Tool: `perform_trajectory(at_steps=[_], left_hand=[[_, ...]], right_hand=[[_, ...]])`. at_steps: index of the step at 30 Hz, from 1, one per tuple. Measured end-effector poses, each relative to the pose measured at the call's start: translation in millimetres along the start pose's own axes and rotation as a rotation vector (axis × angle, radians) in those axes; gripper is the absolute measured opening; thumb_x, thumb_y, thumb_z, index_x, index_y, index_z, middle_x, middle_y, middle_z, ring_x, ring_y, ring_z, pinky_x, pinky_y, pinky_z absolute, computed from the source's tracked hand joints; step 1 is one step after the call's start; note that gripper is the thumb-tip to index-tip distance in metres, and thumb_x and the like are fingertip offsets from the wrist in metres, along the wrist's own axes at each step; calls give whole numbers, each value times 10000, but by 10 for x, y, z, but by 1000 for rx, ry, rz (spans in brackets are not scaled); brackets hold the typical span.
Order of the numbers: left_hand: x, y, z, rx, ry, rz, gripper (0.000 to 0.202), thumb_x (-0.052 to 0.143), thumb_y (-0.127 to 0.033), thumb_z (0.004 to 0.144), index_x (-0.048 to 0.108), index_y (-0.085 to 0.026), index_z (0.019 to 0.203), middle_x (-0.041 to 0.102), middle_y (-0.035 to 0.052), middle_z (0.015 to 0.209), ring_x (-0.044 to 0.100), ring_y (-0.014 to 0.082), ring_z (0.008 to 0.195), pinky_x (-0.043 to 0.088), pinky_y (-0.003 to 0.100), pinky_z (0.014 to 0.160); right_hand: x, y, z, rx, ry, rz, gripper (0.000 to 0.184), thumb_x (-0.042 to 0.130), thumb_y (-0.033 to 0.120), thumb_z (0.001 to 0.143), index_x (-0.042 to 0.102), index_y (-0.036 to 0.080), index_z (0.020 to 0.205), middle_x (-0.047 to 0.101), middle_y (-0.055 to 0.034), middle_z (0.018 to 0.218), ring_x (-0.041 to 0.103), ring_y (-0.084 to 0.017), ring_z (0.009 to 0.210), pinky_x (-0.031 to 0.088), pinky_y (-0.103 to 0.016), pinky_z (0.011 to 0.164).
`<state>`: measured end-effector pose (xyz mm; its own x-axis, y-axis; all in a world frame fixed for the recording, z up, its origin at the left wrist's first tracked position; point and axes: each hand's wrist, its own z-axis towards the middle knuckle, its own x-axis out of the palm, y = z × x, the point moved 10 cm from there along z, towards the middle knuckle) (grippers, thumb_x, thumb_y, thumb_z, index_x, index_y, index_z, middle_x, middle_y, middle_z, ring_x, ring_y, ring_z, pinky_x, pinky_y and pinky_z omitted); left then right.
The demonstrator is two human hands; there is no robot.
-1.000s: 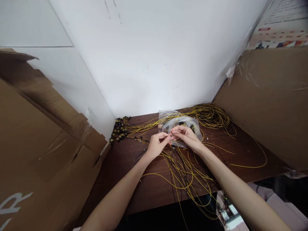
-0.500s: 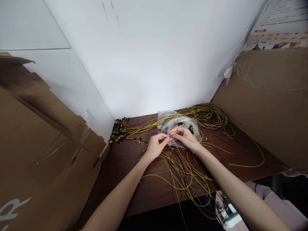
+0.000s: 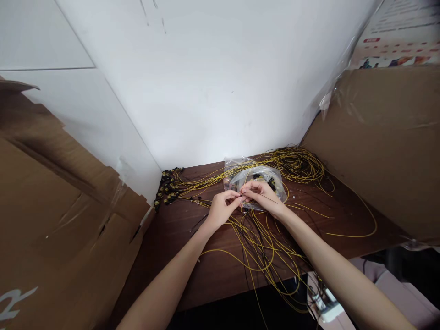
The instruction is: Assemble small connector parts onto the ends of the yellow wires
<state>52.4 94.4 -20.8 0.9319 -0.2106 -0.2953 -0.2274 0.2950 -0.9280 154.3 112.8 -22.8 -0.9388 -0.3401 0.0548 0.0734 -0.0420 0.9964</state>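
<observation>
Left hand [image 3: 220, 210] and right hand [image 3: 266, 200] meet on my feed, fingers pinched narrow together on a thin, dark, flexible wire [image 3: 261, 195]; I find the pinched end too small to make out. I see the wire trailing across the right hand, in front of a crumpled clear plastic bag [image 3: 265, 170]. Slender yellow and black cables [image 3: 248, 233] spread nearer me across the dark brown wooden table [image 3: 213, 277].

The bench [image 3: 206, 279] looks like smooth wood, the left box [image 3: 68, 229] matt cardboard. Plastic seems to sheathe the yellow wires [image 3: 299, 166]; the bag [image 3: 276, 176] is glossy film.
</observation>
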Motion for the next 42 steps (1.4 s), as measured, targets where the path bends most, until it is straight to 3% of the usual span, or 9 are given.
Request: perform_trajectory(at_steps=[19, 28, 37, 42], left_hand=[[10, -17, 3, 9, 3, 40, 237, 585, -346, 790, 650, -128, 857, 709, 69, 737, 645, 163, 649, 446, 237, 580], [-7, -17, 2, -6, -14, 62, 235, 590, -343, 782, 641, -118, 827, 706, 75, 710, 628, 155, 602, 419, 230, 546], [9, -32, 3, 2, 6, 37, 244, 582, -343, 789, 637, -112, 841, 695, 78, 716, 636, 161, 641, 457, 245, 613], [21, -26, 4, 6, 20, 40, 218, 575, -320, 793, 632, -112, 824, 692, 78, 716, 637, 161, 648, 463, 247, 623]], right_hand=[[-18, 17, 0, -3, -4, -40, 204, 688, 328, 676, 623, 159, 769, 644, -18, 742, 636, -130, 660, 501, -241, 604], [-79, -114, 35, 45, -68, 97, 306, 664, 416, 700, 501, 189, 823, 664, -8, 693, 652, -134, 572, 500, -244, 548], [-34, -44, 21, 40, -4, 13, 236, 704, 329, 663, 602, 151, 778, 657, -16, 739, 642, -106, 638, 497, -215, 603], [-83, -78, 32, 20, -52, 49, 329, 686, 450, 671, 495, 190, 732, 667, -20, 687, 652, -145, 605, 514, -267, 582]])
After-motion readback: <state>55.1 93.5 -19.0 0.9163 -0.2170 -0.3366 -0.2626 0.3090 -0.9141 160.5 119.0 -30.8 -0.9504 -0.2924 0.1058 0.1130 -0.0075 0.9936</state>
